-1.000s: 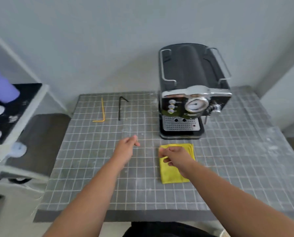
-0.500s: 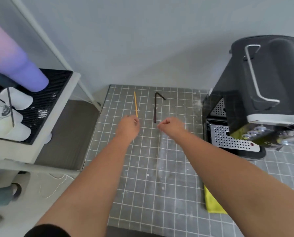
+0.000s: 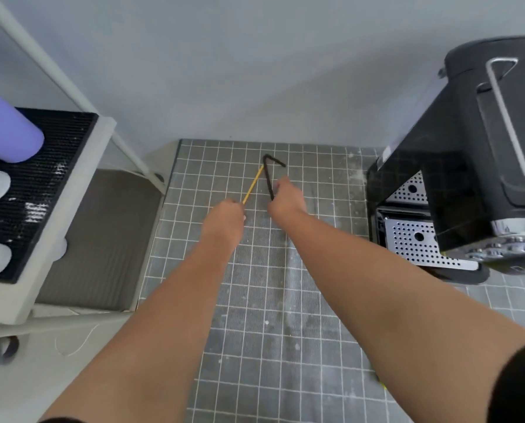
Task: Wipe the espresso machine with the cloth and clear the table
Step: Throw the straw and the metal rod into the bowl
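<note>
On the gridded mat (image 3: 285,300), the left hand (image 3: 224,219) pinched a yellow straw (image 3: 253,186); the right hand (image 3: 287,198) was closed around a black straw (image 3: 268,178), beside the espresso machine (image 3: 468,166).

Espresso machine (image 3: 468,166): glossy black plastic body, polished metal rail, perforated metal drip tray (image 3: 420,242). Counter (image 3: 255,315) cover: matt grey gridded cloth, dusty. Straws: yellow (image 3: 253,186), black (image 3: 268,178), smooth plastic.

Two straws (image 3: 253,185), one espresso machine (image 3: 481,166)
</note>
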A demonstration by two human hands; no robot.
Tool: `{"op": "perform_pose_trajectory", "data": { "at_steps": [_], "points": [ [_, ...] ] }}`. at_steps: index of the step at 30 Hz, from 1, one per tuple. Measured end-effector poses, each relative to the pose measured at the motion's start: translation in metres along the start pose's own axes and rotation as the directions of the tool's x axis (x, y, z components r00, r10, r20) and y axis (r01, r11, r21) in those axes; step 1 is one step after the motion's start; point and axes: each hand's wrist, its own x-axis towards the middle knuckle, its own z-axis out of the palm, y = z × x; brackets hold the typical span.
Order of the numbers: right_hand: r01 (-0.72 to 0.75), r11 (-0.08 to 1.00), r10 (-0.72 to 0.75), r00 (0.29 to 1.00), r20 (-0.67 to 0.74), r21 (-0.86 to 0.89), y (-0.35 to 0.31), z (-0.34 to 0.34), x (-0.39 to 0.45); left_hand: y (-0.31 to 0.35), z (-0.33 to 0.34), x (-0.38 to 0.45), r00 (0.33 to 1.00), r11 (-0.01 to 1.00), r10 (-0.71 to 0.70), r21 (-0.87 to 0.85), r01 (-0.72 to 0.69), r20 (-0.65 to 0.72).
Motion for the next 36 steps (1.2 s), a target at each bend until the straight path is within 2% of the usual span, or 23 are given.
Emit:
{"op": "perform_pose_trajectory", "data": {
  "at_steps": [8, 11, 19, 23, 27, 31, 36],
  "points": [
    [-0.068, 0.995, 0.069, 0.997, 0.016, -0.080, 0.010, -0.015, -0.007, 0.011, -0.007, 0.004, 0.981, 0.950, -0.196, -0.250, 0.186, -0.016],
    [-0.081, 0.996, 0.082, 0.996, 0.034, -0.037, 0.020, -0.024, -0.016, 0.014, -0.007, 0.005, 0.983, 0.960, -0.183, -0.215, 0.178, -0.002],
    [-0.126, 0.953, 0.123, 0.992, 0.025, 0.275, 0.058, -0.045, -0.050, 0.027, -0.004, -0.003, 0.978, 0.972, -0.201, -0.116, 0.205, 0.047],
    [-0.140, 0.944, 0.140, 0.990, 0.022, 0.298, 0.074, -0.053, -0.069, 0.031, -0.003, -0.015, 0.967, 0.963, -0.246, -0.102, 0.251, 0.066],
    [-0.173, 0.927, 0.146, 0.984, 0.104, 0.334, 0.085, -0.061, -0.091, 0.041, -0.010, -0.028, 0.961, 0.943, -0.270, -0.183, 0.277, 0.066],
    [-0.158, 0.905, 0.116, 0.985, 0.127, 0.396, 0.104, -0.074, -0.127, 0.055, -0.012, -0.057, 0.978, 0.930, -0.152, -0.314, 0.192, 0.146],
    [-0.138, 0.839, 0.150, 0.988, 0.020, 0.526, 0.155, -0.086, -0.169, 0.089, 0.001, -0.120, 0.971, 0.920, 0.067, -0.391, 0.029, 0.229]
  ]
}}
